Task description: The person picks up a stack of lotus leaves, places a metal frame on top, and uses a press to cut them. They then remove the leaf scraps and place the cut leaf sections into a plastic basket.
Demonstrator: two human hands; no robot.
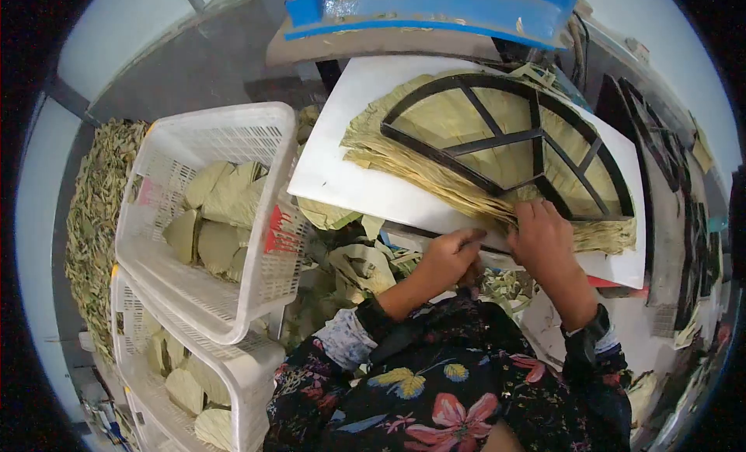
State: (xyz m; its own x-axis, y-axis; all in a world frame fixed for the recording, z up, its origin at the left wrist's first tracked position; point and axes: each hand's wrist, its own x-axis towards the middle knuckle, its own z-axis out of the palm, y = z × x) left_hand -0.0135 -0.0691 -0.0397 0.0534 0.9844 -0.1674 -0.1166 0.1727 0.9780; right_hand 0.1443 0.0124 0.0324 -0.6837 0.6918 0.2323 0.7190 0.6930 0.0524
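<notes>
A thick stack of dried lotus-like leaves lies on a white board. On top of it rests a black metal cutting frame, fan-shaped with several inner bars. My right hand is closed on the near edge of the leaf stack, just below the frame's lower corner. My left hand is beside it at the board's front edge, its fingers curled. What the left fingers hold, if anything, is hidden.
White plastic baskets with cut leaf pieces stand stacked at the left, the upper basket above the lower basket. Leaf scraps lie below the board. A blue machine part overhangs the back. Black metal frames lean at the right.
</notes>
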